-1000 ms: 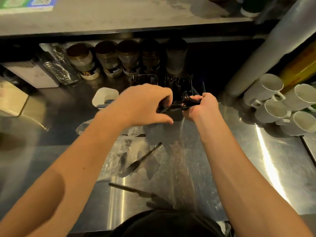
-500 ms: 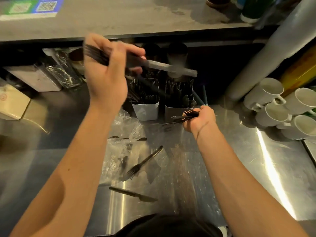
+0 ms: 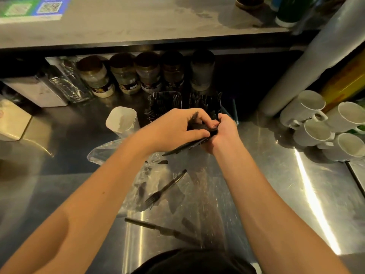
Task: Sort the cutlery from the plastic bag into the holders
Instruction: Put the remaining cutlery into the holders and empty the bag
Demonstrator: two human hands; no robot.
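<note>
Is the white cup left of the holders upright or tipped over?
Upright: the white cup stands on the steel counter, its open mouth facing up.

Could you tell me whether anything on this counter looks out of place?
Yes: a fork lies on the crumpled plastic bag, and a knife lies loose on the steel counter, both outside the holders.
</note>
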